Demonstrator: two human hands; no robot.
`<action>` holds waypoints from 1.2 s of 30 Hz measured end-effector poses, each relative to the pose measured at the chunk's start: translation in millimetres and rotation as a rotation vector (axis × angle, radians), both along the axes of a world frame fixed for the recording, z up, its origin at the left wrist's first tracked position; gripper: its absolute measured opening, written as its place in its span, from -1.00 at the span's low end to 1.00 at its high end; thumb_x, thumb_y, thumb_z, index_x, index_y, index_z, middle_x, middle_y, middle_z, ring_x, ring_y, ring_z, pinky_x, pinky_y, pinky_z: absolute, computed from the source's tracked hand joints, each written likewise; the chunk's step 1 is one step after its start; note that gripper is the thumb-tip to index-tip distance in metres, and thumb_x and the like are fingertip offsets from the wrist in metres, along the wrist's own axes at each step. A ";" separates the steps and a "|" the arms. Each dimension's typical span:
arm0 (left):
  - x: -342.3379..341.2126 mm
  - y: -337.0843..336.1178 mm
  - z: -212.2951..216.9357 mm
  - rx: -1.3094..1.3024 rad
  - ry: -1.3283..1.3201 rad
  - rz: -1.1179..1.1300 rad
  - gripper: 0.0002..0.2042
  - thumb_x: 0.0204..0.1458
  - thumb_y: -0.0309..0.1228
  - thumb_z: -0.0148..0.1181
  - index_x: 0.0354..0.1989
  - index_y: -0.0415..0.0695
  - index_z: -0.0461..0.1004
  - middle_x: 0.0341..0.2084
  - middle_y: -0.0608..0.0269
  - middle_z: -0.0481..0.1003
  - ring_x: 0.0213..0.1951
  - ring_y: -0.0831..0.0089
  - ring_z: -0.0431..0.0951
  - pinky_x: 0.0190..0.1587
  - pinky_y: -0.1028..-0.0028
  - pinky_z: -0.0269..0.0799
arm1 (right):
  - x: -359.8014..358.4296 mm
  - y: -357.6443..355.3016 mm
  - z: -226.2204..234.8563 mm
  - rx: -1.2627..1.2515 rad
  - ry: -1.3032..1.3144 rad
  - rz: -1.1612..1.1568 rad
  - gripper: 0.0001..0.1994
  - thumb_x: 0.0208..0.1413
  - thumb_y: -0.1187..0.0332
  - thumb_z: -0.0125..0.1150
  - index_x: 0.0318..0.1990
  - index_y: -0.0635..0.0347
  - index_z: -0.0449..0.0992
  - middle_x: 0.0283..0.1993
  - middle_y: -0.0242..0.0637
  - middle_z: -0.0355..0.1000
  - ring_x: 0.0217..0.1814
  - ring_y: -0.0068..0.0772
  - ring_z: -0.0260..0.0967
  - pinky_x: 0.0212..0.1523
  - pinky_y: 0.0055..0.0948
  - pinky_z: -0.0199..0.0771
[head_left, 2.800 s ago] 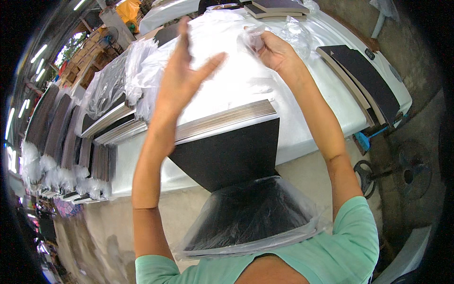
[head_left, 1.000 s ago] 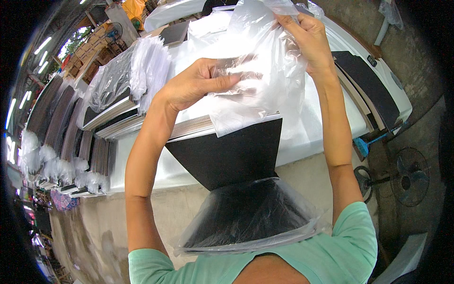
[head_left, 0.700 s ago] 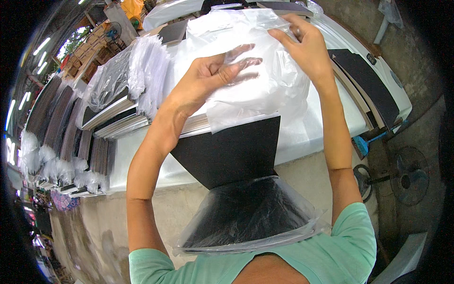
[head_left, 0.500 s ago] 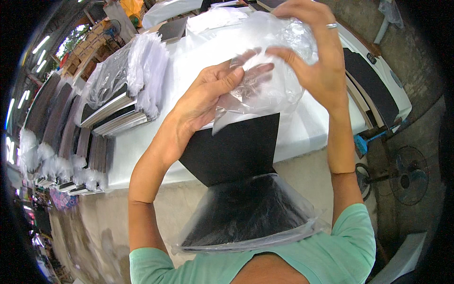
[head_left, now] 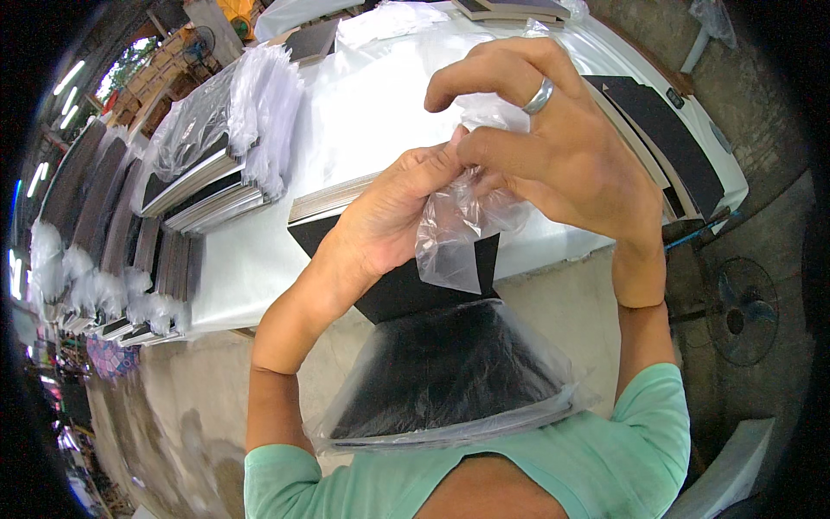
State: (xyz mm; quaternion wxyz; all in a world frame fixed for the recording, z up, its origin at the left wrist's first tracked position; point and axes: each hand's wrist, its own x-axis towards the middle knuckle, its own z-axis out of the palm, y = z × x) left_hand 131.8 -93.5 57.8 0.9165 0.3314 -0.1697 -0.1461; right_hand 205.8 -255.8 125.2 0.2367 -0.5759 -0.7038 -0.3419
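Head view, looking down over a white counter (head_left: 259,259). Both hands are raised in front of the chest and meet on a clear plastic bag (head_left: 454,233), which hangs crumpled between them above a black board (head_left: 406,290) that juts off the counter's near edge. The left hand (head_left: 380,229) pinches the bag's upper edge between thumb and forefinger, its fingers (head_left: 432,169) drawn narrow on the film. The right hand (head_left: 562,164), wearing a ring (head_left: 538,95), grips the same edge from above with thumb and forefinger closed on it, the remaining fingers spread loosely. Below the board, a stack of dark boards inside a clear sleeve (head_left: 450,381) rests against the person's green shirt (head_left: 553,467).

The bag appears very light, thin and limp; it will likely cling to itself, slip under dry fingers and tear if pulled hard. The mouth edge, where the two layers can be rubbed apart, looks the best place to take hold, one layer per hand.

On the counter to the left lie bagged board stacks (head_left: 207,173) beside a heap of clear bags (head_left: 264,104); a stack of grey-edged boards (head_left: 333,195) sits behind the hands. Further black boards (head_left: 666,147) lie at right, and a floor fan (head_left: 743,316) stands beyond the counter
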 end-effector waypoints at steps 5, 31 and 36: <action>-8.9 -2.4 -3.5 0.189 -0.048 0.098 -0.63 0.09 -0.28 0.06 -0.09 -0.36 0.32 -0.21 0.18 0.41 -0.22 0.50 0.45 -0.11 0.52 0.40 | -11.5 -3.5 -4.6 -0.078 0.013 -0.020 -0.74 -0.50 0.35 0.26 -0.50 0.17 0.45 -0.10 -0.39 0.35 0.00 -0.21 0.17 -0.02 -0.31 0.20; -43.5 4.9 -85.4 0.819 0.146 0.386 -0.36 -0.07 -0.21 0.24 0.13 -0.31 0.17 -0.08 0.07 0.39 -0.11 0.41 0.43 -0.02 0.46 0.31 | -1.0 -13.2 -19.7 -0.150 0.867 -0.023 -0.85 0.10 0.40 0.09 -0.30 0.25 0.27 -0.49 -0.44 0.18 -0.57 -0.80 0.11 -0.67 -0.75 0.00; -60.5 -23.3 -24.3 1.195 -0.165 0.263 -0.35 -0.02 -0.01 0.09 0.09 -0.30 0.18 -0.12 0.10 0.41 -0.07 0.37 0.37 -0.03 0.47 0.26 | -19.6 20.8 -47.0 -0.099 0.927 0.087 -0.78 0.01 0.30 0.21 -0.32 0.16 0.29 -0.71 -0.56 0.11 -0.70 -0.85 0.05 -0.73 -0.75 -0.03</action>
